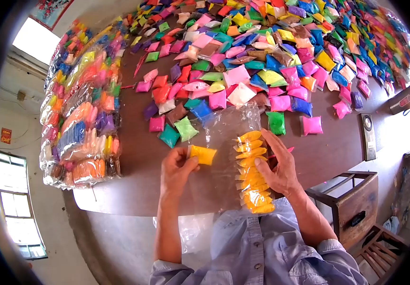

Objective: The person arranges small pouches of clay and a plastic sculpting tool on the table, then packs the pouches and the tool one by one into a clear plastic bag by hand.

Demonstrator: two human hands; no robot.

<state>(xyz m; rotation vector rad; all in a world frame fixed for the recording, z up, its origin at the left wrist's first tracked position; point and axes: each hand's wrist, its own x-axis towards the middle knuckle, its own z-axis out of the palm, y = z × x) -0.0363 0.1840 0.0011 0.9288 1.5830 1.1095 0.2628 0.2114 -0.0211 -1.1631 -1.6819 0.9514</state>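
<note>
My left hand pinches a small yellow packet by its left end, between thumb and fingers, above the near part of the table. To the right of it is a clear plastic bag whose right side holds a column of several yellow packets. My right hand grips this column from the right, thumb on the front and fingers behind. The bag's left part lies flat and bare. Close by on the table are a light green packet and a teal packet.
A large heap of colourful packets covers the far table. Filled clear bags are stacked at the left edge. At right are a dark cylinder, a long flat object and a wooden stool.
</note>
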